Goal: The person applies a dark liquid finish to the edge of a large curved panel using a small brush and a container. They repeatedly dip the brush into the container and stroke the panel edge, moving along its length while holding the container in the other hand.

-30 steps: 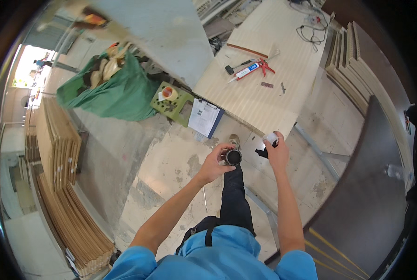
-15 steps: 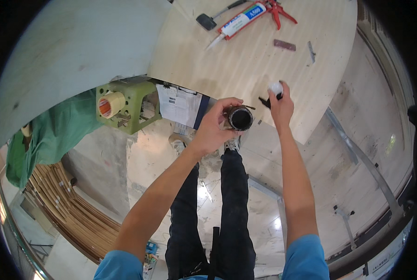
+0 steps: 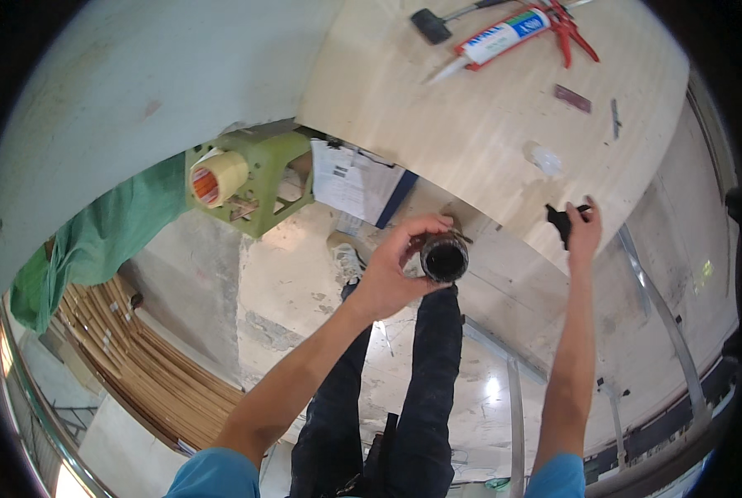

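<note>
Near the centre of the frame the left hand [image 3: 396, 270] curls its fingers around a dark cylindrical tube [image 3: 445, 256], its open black mouth facing the camera, held just off the near edge of the pale wooden board [image 3: 470, 124]. To the right, the right hand [image 3: 584, 232] pinches a small black piece [image 3: 560, 222] between fingertips at the board's edge. On the board, in the upper right of the frame, lie a caulking gun with a white cartridge [image 3: 512, 31], a black-headed mallet [image 3: 431, 23] and a small white cap [image 3: 543, 158]. At left of centre a green stool [image 3: 263, 178] carries a roll of tan tape [image 3: 215, 178], with papers [image 3: 350, 178] beside it
</note>
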Demonstrator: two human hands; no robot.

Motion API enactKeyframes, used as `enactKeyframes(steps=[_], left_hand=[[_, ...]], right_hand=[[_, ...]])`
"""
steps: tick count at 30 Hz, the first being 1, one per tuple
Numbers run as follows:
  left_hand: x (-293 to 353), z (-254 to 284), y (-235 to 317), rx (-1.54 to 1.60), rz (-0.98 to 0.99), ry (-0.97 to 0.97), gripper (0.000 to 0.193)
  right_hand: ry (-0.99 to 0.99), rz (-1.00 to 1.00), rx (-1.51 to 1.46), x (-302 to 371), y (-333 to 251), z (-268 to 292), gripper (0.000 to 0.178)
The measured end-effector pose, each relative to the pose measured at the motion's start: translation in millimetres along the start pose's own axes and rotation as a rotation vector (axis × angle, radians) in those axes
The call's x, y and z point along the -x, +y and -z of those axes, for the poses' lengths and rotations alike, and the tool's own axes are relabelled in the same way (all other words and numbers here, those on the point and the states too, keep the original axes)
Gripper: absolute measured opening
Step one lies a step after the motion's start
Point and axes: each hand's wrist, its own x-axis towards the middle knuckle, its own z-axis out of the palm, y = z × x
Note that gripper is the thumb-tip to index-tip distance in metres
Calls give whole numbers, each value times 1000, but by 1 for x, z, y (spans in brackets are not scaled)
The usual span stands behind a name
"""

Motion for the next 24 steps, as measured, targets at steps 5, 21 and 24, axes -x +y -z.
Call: enactKeyframes(steps=[5, 21, 24], left_hand=[[30, 37, -2, 22, 16, 46, 76], [17, 97, 11, 60, 153, -241, 74], [16, 101, 19, 81, 151, -328, 72]], right_hand=[[-78, 39, -502, 21, 3, 24, 58], [-1088, 17, -544, 197, -151, -95, 29], [-1268, -84, -619, 186, -150, -97, 27]])
